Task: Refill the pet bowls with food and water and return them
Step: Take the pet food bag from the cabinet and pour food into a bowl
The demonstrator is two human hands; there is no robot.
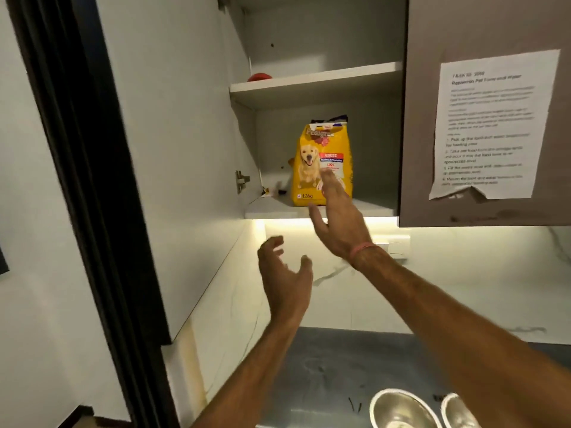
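Reaching up into an open wall cabinet, a person stretches the right hand toward a yellow dog-food bag standing upright on the lower shelf, fingers extended and overlapping the bag's front; whether they touch it is unclear. The left hand hovers lower, fingers loosely spread, holding nothing. Two steel bowls sit side by side on the grey counter below. A printed sheet is taped to the neighbouring cabinet door.
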